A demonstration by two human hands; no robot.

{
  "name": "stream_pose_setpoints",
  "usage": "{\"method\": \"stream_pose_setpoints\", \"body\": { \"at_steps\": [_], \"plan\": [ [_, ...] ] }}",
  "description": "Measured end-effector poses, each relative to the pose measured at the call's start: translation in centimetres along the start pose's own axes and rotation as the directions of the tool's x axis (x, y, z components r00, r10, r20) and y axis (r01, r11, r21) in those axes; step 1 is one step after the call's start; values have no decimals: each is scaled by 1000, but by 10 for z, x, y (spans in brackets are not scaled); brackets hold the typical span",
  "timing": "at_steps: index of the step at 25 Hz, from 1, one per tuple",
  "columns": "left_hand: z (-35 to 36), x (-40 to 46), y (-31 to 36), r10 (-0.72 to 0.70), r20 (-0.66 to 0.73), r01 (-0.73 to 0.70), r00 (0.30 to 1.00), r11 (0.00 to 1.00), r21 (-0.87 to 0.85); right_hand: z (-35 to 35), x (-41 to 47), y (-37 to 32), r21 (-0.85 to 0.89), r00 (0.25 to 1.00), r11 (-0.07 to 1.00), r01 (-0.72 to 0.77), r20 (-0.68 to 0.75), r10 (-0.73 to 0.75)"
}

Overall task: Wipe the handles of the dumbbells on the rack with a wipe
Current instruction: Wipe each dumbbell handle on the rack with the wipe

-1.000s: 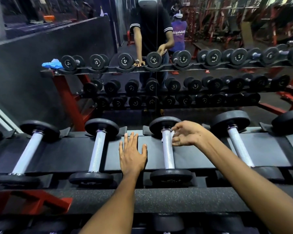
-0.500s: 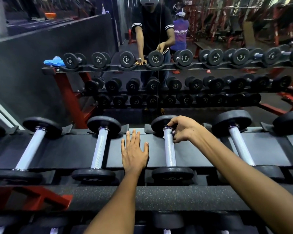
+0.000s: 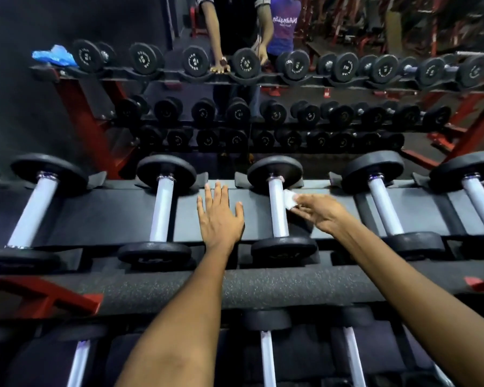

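Several black dumbbells with pale metal handles lie across the top shelf of the rack (image 3: 109, 219). My right hand (image 3: 319, 215) pinches a small white wipe (image 3: 289, 199) just right of the middle dumbbell's handle (image 3: 277, 208), near its far end. The wipe touches or nearly touches that handle. My left hand (image 3: 220, 216) rests flat, fingers straight, on the black shelf between the middle dumbbell and the one to its left (image 3: 161, 210).
More dumbbells lie to the right (image 3: 383, 208) and far left (image 3: 34, 210), and on a lower shelf (image 3: 266, 356). A mirror behind shows the rack's reflection, a blue cloth (image 3: 55, 55) and a person. Red frame parts (image 3: 39, 297) stick out at the lower left.
My right hand has come off the far end of the middle handle and moved right and nearer, with the wipe now showing at its fingertips. The camera has tilted downward. My left hand stays put.
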State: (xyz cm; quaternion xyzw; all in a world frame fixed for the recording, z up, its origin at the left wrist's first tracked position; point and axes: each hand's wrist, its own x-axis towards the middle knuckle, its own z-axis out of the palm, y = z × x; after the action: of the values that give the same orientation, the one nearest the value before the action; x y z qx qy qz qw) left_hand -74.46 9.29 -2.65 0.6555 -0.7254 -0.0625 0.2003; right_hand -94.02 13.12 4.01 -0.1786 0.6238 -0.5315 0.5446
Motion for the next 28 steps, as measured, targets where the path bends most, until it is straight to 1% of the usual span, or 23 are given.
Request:
{"method": "stream_pose_setpoints", "body": {
  "at_steps": [2, 4, 5, 6, 7, 8, 9, 10, 11, 12, 14, 16, 18, 21, 23, 25, 28],
  "plan": [
    [0, 2, 0, 33, 25, -34, 999, 998, 54, -12, -8, 3, 39, 998, 999, -15, -64, 18],
    [-5, 2, -3, 50, 119, -61, 992, 994, 88, -21, -23, 2, 79, 997, 996, -32, -67, 37],
    [-11, 2, -1, 31, 187, -44, 982, 997, 67, -25, -32, 1, 112, 997, 993, -18, -70, 26],
    [-18, 4, 4, -4, 263, 0, 965, 1000, 16, -28, -41, -3, 150, 998, 989, 0, -68, 11],
    [-29, 4, 13, -44, 338, 72, 940, 995, -70, -31, -48, -6, 177, 998, 984, 11, -60, 0],
    [-42, 1, 27, -65, 377, 142, 924, 973, -180, -35, -57, -9, 192, 999, 981, 21, -48, -12],
    [-52, -2, 43, -57, 365, 176, 929, 938, -300, -40, -65, -12, 190, 999, 981, 31, -39, -24],
    [-61, -8, 63, -26, 324, 162, 946, 901, -401, -46, -71, -16, 174, 998, 983, 50, -38, -44],
    [-71, -15, 84, 19, 281, 119, 959, 877, -465, -52, -77, -21, 152, 996, 985, 83, -48, -76],
    [-78, -22, 105, 63, 248, 69, 967, 869, -490, -59, -80, -27, 127, 991, 984, 124, -64, -117],
    [-82, -32, 142, 124, 211, -12, 970, 884, -467, -74, -83, -40, 85, 979, 978, 189, -95, -180],
    [-72, -38, 172, 149, 192, -53, 970, 901, -431, -95, -85, -52, 44, 969, 971, 237, -79, -233],
    [-54, -42, 199, 133, 176, -59, 975, 926, -373, -126, -80, -62, -24, 961, 962, 271, -51, -272],
    [-14, -43, 229, 139, 169, -93, 976, 962, -259, -176, -61, -72, -139, 955, 949, 282, -58, -292],
    [10, -40, 240, 123, 148, -96, 981, 980, -177, -205, -44, -75, -245, 952, 928, 281, -52, -302],
    [30, -36, 244, 68, 145, -51, 987, 991, -123, -228, -25, -74, -337, 952, 900, 278, -27, -304],
    [57, -38, 238, 53, 138, -52, 989, 999, -12, -251, -1, -70, -365, 964, 893, 261, 47, -262]
  ]
}}
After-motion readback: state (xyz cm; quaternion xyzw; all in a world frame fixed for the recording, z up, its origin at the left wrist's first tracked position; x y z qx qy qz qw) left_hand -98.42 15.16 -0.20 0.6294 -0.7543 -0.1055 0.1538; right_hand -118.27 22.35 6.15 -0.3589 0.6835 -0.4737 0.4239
